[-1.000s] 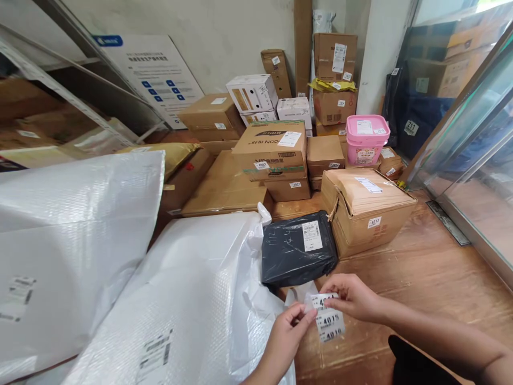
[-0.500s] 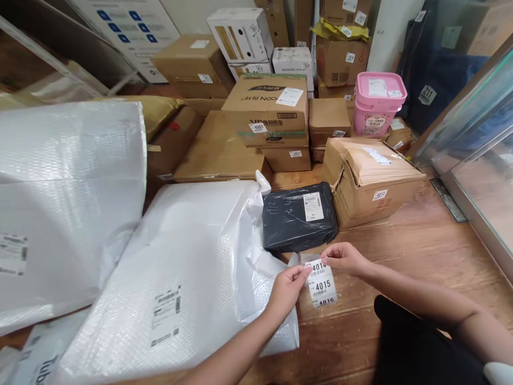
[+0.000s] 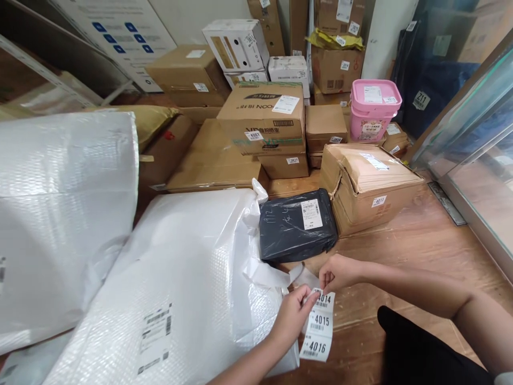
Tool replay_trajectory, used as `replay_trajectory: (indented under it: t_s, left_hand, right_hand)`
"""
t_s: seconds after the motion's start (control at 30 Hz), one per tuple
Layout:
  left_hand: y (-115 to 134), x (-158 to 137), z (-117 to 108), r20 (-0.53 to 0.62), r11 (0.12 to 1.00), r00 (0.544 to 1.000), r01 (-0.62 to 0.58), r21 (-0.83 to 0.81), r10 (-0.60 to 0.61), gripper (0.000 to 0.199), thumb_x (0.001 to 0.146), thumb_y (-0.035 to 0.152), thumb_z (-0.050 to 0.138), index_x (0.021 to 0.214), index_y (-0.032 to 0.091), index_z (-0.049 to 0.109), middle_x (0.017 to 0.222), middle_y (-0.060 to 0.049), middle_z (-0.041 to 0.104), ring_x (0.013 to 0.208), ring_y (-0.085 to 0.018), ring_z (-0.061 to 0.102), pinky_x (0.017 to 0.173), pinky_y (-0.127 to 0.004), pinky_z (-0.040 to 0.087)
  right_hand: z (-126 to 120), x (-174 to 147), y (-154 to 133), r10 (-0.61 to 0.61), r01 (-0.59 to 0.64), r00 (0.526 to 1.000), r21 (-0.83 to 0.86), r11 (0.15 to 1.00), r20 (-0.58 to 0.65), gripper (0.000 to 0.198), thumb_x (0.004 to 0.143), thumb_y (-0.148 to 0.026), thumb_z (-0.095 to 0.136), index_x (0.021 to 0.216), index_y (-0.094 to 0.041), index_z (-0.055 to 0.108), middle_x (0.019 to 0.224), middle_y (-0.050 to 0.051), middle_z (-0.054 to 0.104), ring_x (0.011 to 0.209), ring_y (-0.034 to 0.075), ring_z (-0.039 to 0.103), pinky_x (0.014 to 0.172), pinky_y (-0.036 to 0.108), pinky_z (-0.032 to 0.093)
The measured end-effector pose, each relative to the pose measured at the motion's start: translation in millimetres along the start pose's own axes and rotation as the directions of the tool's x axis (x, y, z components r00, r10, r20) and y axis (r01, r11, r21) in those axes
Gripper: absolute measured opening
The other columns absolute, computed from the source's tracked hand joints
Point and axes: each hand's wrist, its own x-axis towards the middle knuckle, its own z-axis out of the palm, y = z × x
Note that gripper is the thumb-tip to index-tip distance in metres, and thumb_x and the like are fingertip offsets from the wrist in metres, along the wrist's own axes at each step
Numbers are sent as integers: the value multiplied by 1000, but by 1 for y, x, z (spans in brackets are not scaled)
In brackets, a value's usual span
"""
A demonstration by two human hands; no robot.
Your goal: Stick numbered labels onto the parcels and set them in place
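A white strip of number labels [image 3: 318, 326] hangs over the floor, printed 4014, 4015 and 4016 from top to bottom. My left hand [image 3: 292, 313] pinches its upper left edge between thumb and fingers. At the strip's top edge, my right hand [image 3: 341, 271] is closed in a pinch, fingertips against the paper. A pale backing piece [image 3: 302, 275] curls behind the hands. Just beyond them lies a flat black plastic-wrapped parcel [image 3: 284, 230] bearing a white shipping label [image 3: 311, 214]. Left of my hands is a large white bubble-wrap parcel [image 3: 192, 256].
A dented carton [image 3: 377, 214] marked 4013 sits right of the black parcel. Behind stand a carton [image 3: 236, 115] marked 4007, a pink bucket [image 3: 371, 120] and stacked boxes [image 3: 236, 45]. Another bubble-wrap parcel [image 3: 64, 214] fills the left. A glass panel [image 3: 476, 133] borders the right.
Both hands are lower in view, and the label strip hangs lower, with 4016 now fully showing. My right hand's fingers have curled in more tightly. The view has tilted up slightly.
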Motion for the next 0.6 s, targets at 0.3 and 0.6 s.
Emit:
replay_trajectory:
  t_s: [0.3,0.6]
  left_hand:
    - [-7,-1,-17,259,980,966,-70,188,19,42,79,55,50,59,22,35,63,4,40,67,-15,43,63,-27,30]
    - [-17,42,-7,345,658,936,-216,721,-71,25,88,32,55,105,20,70,102,-15,75,102,-35,70,87,-40,48]
  right_hand:
    - [-42,22,-4,127,-129,991,-482,867,-38,11,67,-7,73,64,-17,72,67,0,70,67,13,63,61,20,41]
    - [-108,64,39,129,-238,948,-379,894,-291,9,75,-9,68,82,-13,72,81,4,74,74,12,65,63,18,45]
